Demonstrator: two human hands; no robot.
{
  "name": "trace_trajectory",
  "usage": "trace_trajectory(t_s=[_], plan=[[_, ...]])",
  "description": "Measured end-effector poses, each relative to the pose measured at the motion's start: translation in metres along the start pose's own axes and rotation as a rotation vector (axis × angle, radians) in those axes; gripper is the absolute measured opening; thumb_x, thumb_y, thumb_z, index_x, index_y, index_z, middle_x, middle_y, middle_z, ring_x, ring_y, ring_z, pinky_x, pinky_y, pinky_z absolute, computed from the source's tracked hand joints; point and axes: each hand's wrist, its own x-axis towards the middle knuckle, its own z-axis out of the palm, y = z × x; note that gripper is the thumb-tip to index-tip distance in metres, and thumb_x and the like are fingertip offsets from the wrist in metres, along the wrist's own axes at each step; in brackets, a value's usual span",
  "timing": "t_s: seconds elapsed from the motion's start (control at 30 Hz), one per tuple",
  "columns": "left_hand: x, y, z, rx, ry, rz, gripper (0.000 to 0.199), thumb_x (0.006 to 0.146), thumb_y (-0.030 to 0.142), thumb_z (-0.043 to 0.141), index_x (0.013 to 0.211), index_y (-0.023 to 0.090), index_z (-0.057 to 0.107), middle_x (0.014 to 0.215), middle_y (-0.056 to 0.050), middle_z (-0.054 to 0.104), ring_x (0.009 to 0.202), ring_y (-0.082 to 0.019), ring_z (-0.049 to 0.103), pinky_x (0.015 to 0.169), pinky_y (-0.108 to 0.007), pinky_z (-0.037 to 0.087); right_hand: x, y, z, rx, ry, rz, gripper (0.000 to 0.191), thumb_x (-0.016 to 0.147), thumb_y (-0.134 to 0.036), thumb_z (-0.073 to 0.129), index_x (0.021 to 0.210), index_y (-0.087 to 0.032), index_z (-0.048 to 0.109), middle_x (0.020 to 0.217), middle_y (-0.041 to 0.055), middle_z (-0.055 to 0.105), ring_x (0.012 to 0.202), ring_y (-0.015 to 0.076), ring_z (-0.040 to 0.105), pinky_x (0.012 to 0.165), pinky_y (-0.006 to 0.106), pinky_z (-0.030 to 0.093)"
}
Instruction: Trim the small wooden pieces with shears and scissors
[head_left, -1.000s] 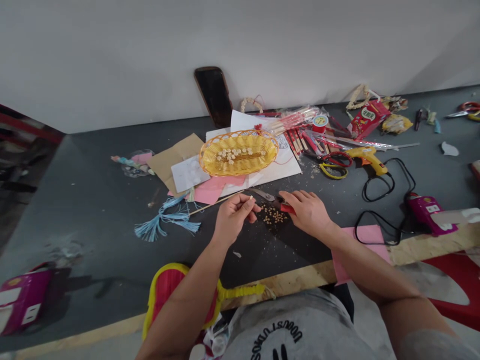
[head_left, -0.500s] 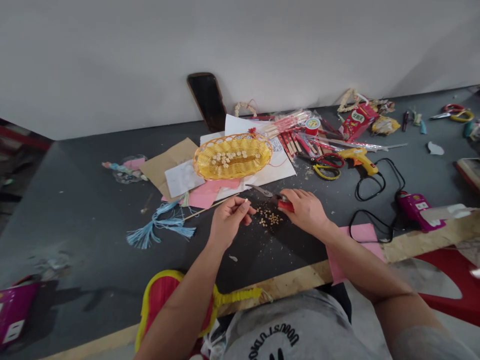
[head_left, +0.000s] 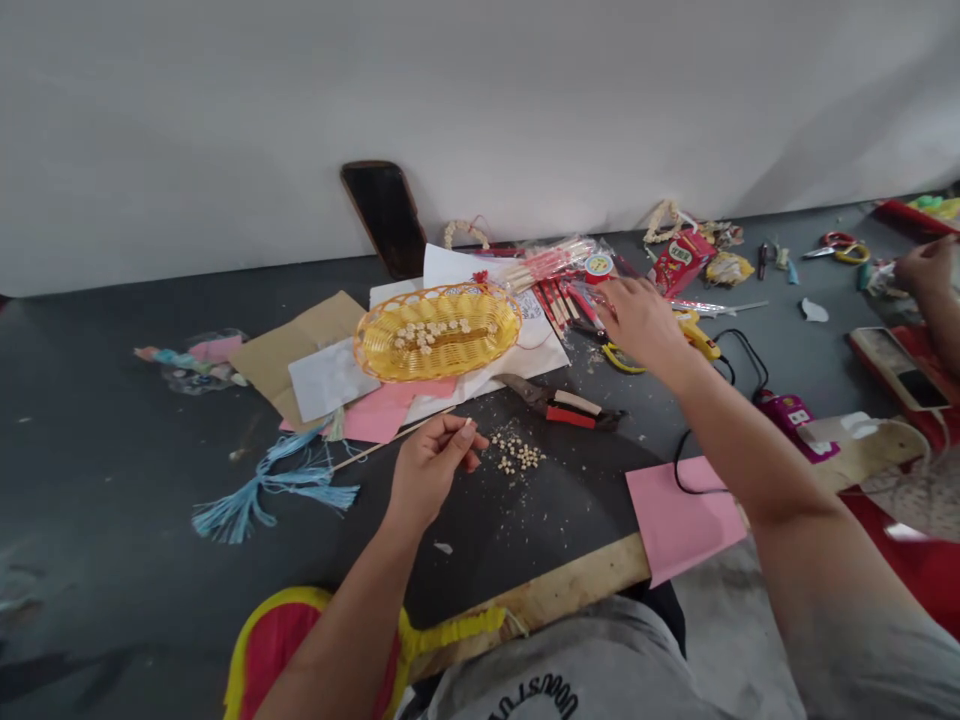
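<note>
My left hand (head_left: 435,465) is closed, pinching a small pale bead-like piece (head_left: 469,424) between thumb and fingertips. Just right of it, a scatter of small cream pieces (head_left: 517,454) lies on the dark table. Pruning shears (head_left: 574,408) with red grips rest behind these pieces, free of both hands. My right hand (head_left: 643,318) is stretched over the clutter at the back, its fingers extended beside a red thread spool (head_left: 598,266) and above yellow-handled scissors (head_left: 622,360). Its fingertips are partly hidden, so I cannot tell whether they touch anything.
A yellow woven basket (head_left: 439,365) with cream pieces sits on papers. A phone (head_left: 386,220) leans on the wall. Blue tassels (head_left: 277,485) lie left. A yellow glue gun (head_left: 697,335) and its black cord lie right. Another person's hand (head_left: 928,268) is at the far right.
My right hand has let go of the pruning shears, leaving them on the table, and moved back toward the scissors and packets. My left hand keeps its pinch. The view has shifted right.
</note>
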Motion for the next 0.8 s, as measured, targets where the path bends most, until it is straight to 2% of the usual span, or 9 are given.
trace_trajectory(t_s=[0.07, 0.13, 0.2, 0.27, 0.37, 0.47, 0.6, 0.7, 0.8], plan=[[0.000, -0.002, -0.001, 0.007, -0.004, -0.002, 0.031, 0.076, 0.044, 0.075, 0.079, 0.015, 0.065, 0.068, -0.002, 0.070, 0.048, -0.009, 0.055, 0.049, -0.021, 0.045, 0.037, 0.023, 0.003, -0.103, -0.052, 0.051, 0.031, 0.098, -0.019, 0.040, 0.115, -0.009, 0.063, 0.113, 0.0183, 0.066, 0.113, 0.0298, 0.054, 0.098, 0.046, 0.040], [0.000, -0.004, -0.002, 0.019, -0.016, -0.004, 0.030, 0.077, 0.044, 0.074, 0.081, 0.015, 0.065, 0.070, -0.002, 0.071, 0.049, -0.009, 0.056, 0.049, -0.020, 0.045, 0.071, 0.044, 0.012, -0.190, -0.075, 0.108, 0.029, 0.096, -0.017, 0.044, 0.113, -0.006, 0.065, 0.115, 0.0207, 0.064, 0.120, 0.0332, 0.050, 0.096, 0.050, 0.039], [-0.001, -0.006, -0.003, 0.044, -0.031, -0.011, 0.029, 0.079, 0.044, 0.072, 0.082, 0.016, 0.065, 0.071, -0.003, 0.072, 0.050, -0.009, 0.057, 0.050, -0.021, 0.046, 0.096, 0.059, 0.022, -0.309, -0.158, 0.180, 0.028, 0.096, -0.016, 0.046, 0.111, -0.005, 0.067, 0.119, 0.0205, 0.065, 0.125, 0.0341, 0.046, 0.099, 0.056, 0.034], [-0.003, -0.006, -0.003, 0.081, -0.044, -0.020, 0.029, 0.080, 0.045, 0.071, 0.080, 0.016, 0.065, 0.071, -0.003, 0.072, 0.050, -0.010, 0.057, 0.051, -0.021, 0.046, 0.114, 0.071, 0.032, -0.371, -0.263, 0.238, 0.028, 0.096, -0.013, 0.046, 0.107, -0.002, 0.070, 0.119, 0.0224, 0.065, 0.128, 0.0334, 0.045, 0.101, 0.056, 0.029], [-0.005, -0.003, -0.003, 0.075, -0.047, -0.043, 0.027, 0.082, 0.044, 0.069, 0.080, 0.017, 0.065, 0.072, -0.004, 0.072, 0.051, -0.010, 0.058, 0.051, -0.022, 0.047, 0.128, 0.083, 0.042, -0.399, -0.355, 0.304, 0.031, 0.096, -0.010, 0.045, 0.097, 0.004, 0.073, 0.114, 0.0274, 0.067, 0.130, 0.0339, 0.044, 0.099, 0.056, 0.024], [-0.006, 0.001, -0.004, -0.015, -0.056, -0.083, 0.027, 0.082, 0.044, 0.069, 0.077, 0.017, 0.064, 0.070, -0.004, 0.071, 0.050, -0.010, 0.057, 0.050, -0.022, 0.046, 0.136, 0.093, 0.049, -0.443, -0.397, 0.393, 0.035, 0.095, -0.011, 0.045, 0.092, 0.009, 0.073, 0.116, 0.0376, 0.062, 0.131, 0.0372, 0.044, 0.096, 0.061, 0.022], [-0.006, 0.003, -0.004, -0.055, -0.063, -0.105, 0.029, 0.083, 0.045, 0.068, 0.076, 0.017, 0.063, 0.069, -0.004, 0.071, 0.050, -0.010, 0.056, 0.050, -0.022, 0.045, 0.145, 0.103, 0.060, -0.488, -0.443, 0.505, 0.026, 0.090, -0.005, 0.053, 0.100, 0.010, 0.072, 0.117, 0.0441, 0.059, 0.129, 0.0396, 0.049, 0.092, 0.062, 0.024], [-0.007, 0.002, -0.003, -0.099, -0.065, -0.134, 0.029, 0.082, 0.045, 0.068, 0.079, 0.017, 0.062, 0.070, -0.004, 0.071, 0.050, -0.010, 0.056, 0.050, -0.023, 0.046, 0.153, 0.106, 0.065, -0.499, -0.472, 0.555, 0.025, 0.090, -0.004, 0.055, 0.099, 0.010, 0.073, 0.112, 0.0448, 0.060, 0.126, 0.0423, 0.052, 0.089, 0.064, 0.025], [-0.009, 0.002, -0.001, -0.137, -0.073, -0.155, 0.029, 0.081, 0.045, 0.069, 0.079, 0.017, 0.061, 0.069, -0.004, 0.070, 0.049, -0.009, 0.056, 0.050, -0.022, 0.045, 0.157, 0.106, 0.067, -0.497, -0.483, 0.560, 0.022, 0.090, -0.002, 0.055, 0.093, 0.004, 0.076, 0.109, 0.0410, 0.064, 0.122, 0.0404, 0.057, 0.089, 0.064, 0.022]])
